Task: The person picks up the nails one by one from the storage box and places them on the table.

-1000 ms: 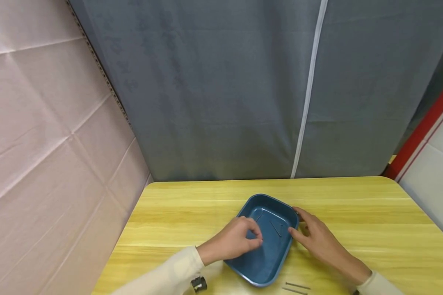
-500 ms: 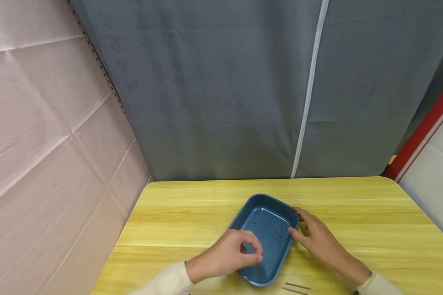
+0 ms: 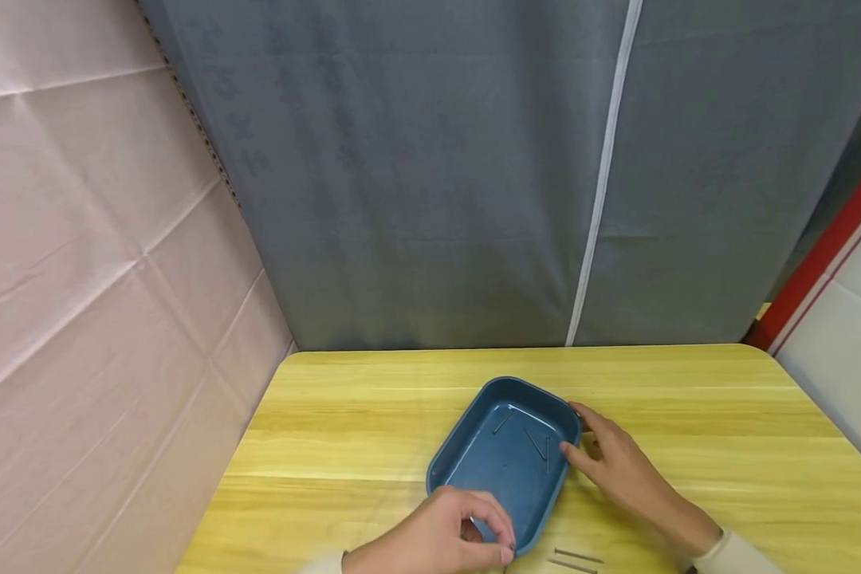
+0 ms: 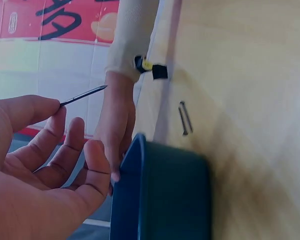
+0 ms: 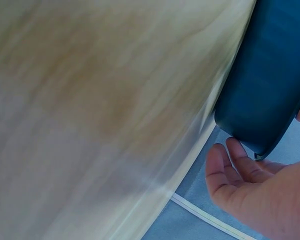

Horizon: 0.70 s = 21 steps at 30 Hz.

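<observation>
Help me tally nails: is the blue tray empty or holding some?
Holding some: in the head view, three nails lie on the floor of the blue tray. Two other nails lie outside, on the table.

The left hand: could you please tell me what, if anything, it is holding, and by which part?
The left hand pinches a nail near one end, leaving its pointed end free.

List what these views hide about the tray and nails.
Head view: nearest edge of the tray, mostly behind the left hand.
Head view: whether the nails in the tray are threaded; too small.
Left wrist view: one end of the held nail, inside that hand's pinch.
Right wrist view: the tray's interior, hidden by its outer wall.
</observation>
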Each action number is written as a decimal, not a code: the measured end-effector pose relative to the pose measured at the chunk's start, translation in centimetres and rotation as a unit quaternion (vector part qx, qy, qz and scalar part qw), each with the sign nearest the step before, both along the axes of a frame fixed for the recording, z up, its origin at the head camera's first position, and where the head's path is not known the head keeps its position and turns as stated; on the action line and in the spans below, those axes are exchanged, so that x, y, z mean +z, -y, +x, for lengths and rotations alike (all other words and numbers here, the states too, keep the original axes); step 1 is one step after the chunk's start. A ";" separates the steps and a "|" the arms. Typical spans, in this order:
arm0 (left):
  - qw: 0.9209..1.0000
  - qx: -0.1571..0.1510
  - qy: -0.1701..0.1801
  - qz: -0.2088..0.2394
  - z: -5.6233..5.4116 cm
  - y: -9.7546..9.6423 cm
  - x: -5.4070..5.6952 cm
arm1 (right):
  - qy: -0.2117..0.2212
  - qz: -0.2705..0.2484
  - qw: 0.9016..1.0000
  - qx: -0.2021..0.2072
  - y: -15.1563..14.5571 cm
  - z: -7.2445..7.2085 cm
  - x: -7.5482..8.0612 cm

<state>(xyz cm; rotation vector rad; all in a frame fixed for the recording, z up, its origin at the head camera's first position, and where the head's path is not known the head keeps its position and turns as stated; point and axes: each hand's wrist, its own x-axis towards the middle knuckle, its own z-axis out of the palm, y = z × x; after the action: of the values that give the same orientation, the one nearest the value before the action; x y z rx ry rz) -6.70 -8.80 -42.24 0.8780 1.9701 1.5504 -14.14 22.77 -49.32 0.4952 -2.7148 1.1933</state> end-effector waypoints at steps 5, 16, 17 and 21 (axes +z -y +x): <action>0.998 -0.059 -0.019 -0.008 0.8 0.1 -1.2 | -0.001 0.002 1.000 -0.001 -0.1 -0.1 0.1; 0.956 -0.097 -0.275 -0.033 1.0 0.3 -9.8 | 0.008 0.002 1.000 -0.004 -0.3 -0.1 -0.1; 0.958 -0.097 -0.266 -0.040 0.7 0.4 -11.5 | 0.008 0.001 1.000 -0.004 -0.3 -0.1 -0.1; 0.936 -0.096 -0.330 -0.076 -0.6 0.9 -17.2 | 0.011 0.003 1.000 -0.009 -0.3 -0.2 -0.1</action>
<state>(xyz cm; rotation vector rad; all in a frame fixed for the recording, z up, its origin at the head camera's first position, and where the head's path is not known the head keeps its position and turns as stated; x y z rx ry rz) -7.34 -9.66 -59.41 1.6236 2.3082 1.0464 -14.34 23.05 -49.43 0.4614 -2.7360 1.1937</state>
